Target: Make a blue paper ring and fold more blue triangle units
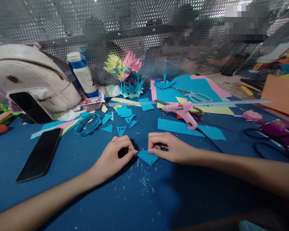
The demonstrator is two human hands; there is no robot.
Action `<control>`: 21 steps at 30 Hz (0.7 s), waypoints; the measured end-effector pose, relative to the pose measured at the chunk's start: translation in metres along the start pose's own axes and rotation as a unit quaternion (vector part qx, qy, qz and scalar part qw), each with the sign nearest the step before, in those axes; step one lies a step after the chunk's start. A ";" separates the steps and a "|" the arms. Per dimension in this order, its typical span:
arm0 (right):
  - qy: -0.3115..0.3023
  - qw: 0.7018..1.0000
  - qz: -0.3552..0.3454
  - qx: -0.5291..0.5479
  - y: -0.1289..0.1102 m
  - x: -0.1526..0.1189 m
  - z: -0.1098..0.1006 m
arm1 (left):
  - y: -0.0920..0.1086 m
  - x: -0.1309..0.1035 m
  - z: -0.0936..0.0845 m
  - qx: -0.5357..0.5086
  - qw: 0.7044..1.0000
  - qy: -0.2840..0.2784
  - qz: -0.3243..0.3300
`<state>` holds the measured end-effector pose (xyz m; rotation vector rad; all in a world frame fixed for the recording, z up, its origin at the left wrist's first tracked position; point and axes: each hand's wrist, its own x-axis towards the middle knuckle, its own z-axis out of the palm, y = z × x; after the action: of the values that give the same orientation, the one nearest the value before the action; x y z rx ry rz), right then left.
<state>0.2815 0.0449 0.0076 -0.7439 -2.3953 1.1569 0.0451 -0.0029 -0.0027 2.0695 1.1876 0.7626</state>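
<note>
A small folded piece of blue paper [148,158], pointed at its lower end, is held between both hands over the blue table. My left hand [119,150] pinches its left corner with thumb and forefinger. On the right edge, my right hand [167,147] grips the paper, its fingers curled above the thumb. Just beyond my hands lie several small folded blue triangles [121,130] and a blue paper strip [190,129]. A pink glue gun [181,112] rests on its side past that strip, its black cord running to the right.
At the left are two phones [39,155], a pale backpack [31,73] and a bottle [83,74]. Paper flowers [130,72] stand at the back before a perforated metal panel [144,32]. Scissors [197,95] lie on blue sheets; a purple device [279,133] sits right.
</note>
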 end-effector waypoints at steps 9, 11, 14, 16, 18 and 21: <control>0.005 1.000 -0.017 0.002 0.000 -0.002 0.003 | 0.003 0.001 0.000 -0.011 1.000 -0.020 0.001; 0.007 1.000 -0.023 -0.001 0.000 -0.003 0.003 | 0.003 0.001 0.001 -0.012 1.000 -0.017 0.001; 0.010 1.000 -0.025 -0.003 0.001 -0.003 0.004 | 0.002 0.000 0.002 -0.014 1.000 -0.009 0.000; 0.015 1.000 -0.021 -0.007 0.000 -0.003 0.004 | 0.003 0.000 0.003 -0.013 1.000 -0.004 -0.001; 0.022 0.999 -0.021 -0.012 0.000 -0.003 0.004 | 0.004 -0.001 0.004 -0.010 1.000 -0.001 -0.001; 0.028 0.999 -0.022 -0.016 0.000 -0.002 0.005 | 0.007 -0.002 0.005 -0.004 1.000 -0.002 0.004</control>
<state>0.2803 0.0409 0.0047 -0.7214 -2.3758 1.0691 0.0514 -0.0087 -0.0015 2.0694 1.1717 0.7657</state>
